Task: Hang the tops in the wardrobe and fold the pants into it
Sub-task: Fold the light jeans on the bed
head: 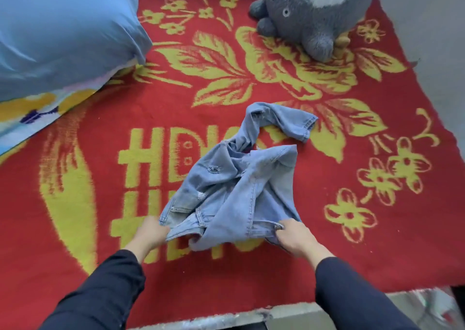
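Crumpled jeans (234, 186) heaped at centre, blue pillow (63, 32) blocking 10 o'clock, grey plush toy (312, 15) blocking 1 o'clock, red blanket (352, 254) open at 3, 9 and 12 o'clock

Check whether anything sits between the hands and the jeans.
Nothing visible does: the left hand and right hand grip the jeans at the waistband. The plush toy and pillow lie farther back on the blanket. The wardrobe is out of view.
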{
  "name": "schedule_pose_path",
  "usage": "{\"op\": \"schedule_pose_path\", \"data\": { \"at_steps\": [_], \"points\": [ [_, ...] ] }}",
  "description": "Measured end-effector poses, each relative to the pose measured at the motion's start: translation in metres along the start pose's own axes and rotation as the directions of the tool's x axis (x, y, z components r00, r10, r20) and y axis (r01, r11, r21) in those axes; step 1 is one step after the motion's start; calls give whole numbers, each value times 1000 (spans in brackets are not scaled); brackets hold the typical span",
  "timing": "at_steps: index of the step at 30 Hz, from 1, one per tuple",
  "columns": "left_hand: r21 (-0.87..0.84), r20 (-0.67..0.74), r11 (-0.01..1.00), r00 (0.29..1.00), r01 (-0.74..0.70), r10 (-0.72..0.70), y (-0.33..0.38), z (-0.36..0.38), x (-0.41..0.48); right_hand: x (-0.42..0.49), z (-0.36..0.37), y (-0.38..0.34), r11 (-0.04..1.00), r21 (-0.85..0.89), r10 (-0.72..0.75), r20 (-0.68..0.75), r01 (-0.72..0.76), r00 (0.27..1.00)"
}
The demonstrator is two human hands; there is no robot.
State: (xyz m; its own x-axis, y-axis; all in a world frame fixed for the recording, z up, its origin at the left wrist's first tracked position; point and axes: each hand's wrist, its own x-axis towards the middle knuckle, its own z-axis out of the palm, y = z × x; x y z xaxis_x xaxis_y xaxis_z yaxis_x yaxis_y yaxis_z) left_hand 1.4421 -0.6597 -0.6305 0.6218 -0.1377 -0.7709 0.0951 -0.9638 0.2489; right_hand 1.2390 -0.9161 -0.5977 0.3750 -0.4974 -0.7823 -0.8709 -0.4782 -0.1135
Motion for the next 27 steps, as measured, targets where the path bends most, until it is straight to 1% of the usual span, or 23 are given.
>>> {"op": "schedule_pose_path", "data": {
  "at_steps": [2,3,4,5,6,7,8,9,10,11,12,13,14,15,16,17,18,19,20,22,25,26,27],
  "points": [
    [121,157,991,984,65,-84,-3,-1,-33,-34,-24,9,997,-39,74,157,-69,985],
    [123,251,989,962,76,-106,-1,-3,-51,-51,-37,11,994,-79,89,212,-73,973],
    [109,349,991,930,77,-111,4,-6,-65,-65,-52,10,993,-102,88,231,-66,969],
    [82,431,994,896,77,-105,11,-12,-77,-77,-70,7,995,-86,58,218,-40,974],
    [35,475,996,876,77,-84,26,-21,-87,-85,-90,2,999,-41,17,163,-11,986],
    [-36,471,998,881,60,-36,46,-38,-93,-85,-114,-4,999,25,-31,60,29,998],
    [-186,434,982,899,32,53,74,-60,-100,-85,-142,-14,989,125,-70,-70,78,995],
    [-407,368,913,912,-15,179,106,-88,-107,-79,-179,-22,954,264,-85,-219,142,972],
    [-647,266,759,910,-77,319,141,-121,-118,-78,-219,-32,870,435,-59,-377,233,924],
    [-817,138,556,884,-153,446,173,-156,-132,-81,-262,-40,742,573,0,-519,348,855],
    [-889,16,399,857,-224,515,202,-186,-151,-88,-305,-44,613,627,66,-647,481,760],
    [-883,-73,365,854,-295,515,224,-207,-157,-97,-341,-46,553,582,90,-753,596,652],
    [-826,-124,438,872,-355,473,239,-216,-162,-106,-364,-46,590,485,51,-821,646,569],
    [-737,-147,563,902,-374,407,245,-212,-160,-110,-375,-45,653,381,-46,-842,655,537],
    [-667,-147,667,936,-332,319,248,-203,-158,-112,-375,-44,696,311,-179,-799,648,575],
    [-620,-143,737,962,-271,234,247,-189,-152,-106,-367,-38,728,285,-297,-688,623,662],
    [-570,-140,793,977,-213,161,244,-170,-148,-98,-356,-29,777,246,-375,-557,579,740],
    [-525,-157,834,982,-171,102,239,-152,-143,-83,-344,-17,833,175,-408,-446,524,797],
    [-497,-178,858,983,-128,44,232,-136,-139,-69,-333,-3,871,128,-402,-369,474,838],
    [-537,-158,841,987,-68,-21,215,-110,-134,-46,-317,25,922,130,-322,-269,365,908],
    [-583,96,813,994,18,47,201,-72,-133,-36,-303,46,955,134,-249,-129,266,960],
    [-623,151,781,986,37,74,201,-60,-133,-36,-301,50,958,148,-235,-84,246,968],
    [-654,172,755,981,42,95,203,-53,-137,-35,-302,53,954,191,-225,-47,230,973]
  ]
}}
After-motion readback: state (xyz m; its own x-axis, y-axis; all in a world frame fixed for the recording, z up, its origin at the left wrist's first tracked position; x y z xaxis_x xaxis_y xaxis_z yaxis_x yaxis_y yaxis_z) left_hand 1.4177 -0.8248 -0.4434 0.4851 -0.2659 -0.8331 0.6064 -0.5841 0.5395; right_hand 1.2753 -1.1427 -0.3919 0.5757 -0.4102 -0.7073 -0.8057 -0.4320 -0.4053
